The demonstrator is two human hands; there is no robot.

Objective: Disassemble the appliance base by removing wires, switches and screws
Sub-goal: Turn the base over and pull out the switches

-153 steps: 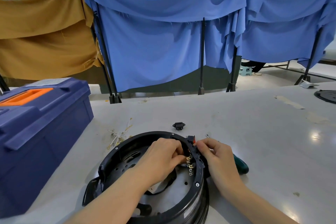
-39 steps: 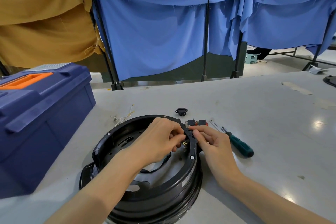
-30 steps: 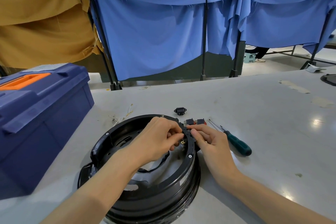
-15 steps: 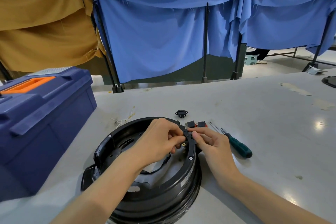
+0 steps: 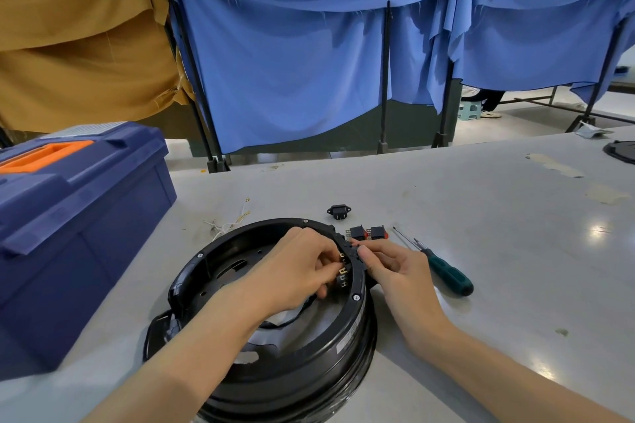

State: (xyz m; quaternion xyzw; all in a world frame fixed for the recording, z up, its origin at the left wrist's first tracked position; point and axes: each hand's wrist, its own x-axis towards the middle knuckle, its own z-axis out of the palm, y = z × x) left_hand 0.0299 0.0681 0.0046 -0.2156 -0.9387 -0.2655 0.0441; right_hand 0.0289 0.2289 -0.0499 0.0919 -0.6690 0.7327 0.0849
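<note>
Near table edge: black appliance base lies open side up. L hand reaches inside the rim, fingers curled, pinching terminal end of a mounted rocker switch; R hand pinches same switch from outside. Rim screws not yet out. Beyond, R side: green-handled screwdriver, two freed switches, power inlet socket; wire offcuts behind base. Est. mid-task: wires, socket, two switches off; this switch + screws remain.

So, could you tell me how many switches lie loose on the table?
2: the left switch and the right switch lie side by side beyond the base, beside the screwdriver. Others may sit hidden inside it.
</note>
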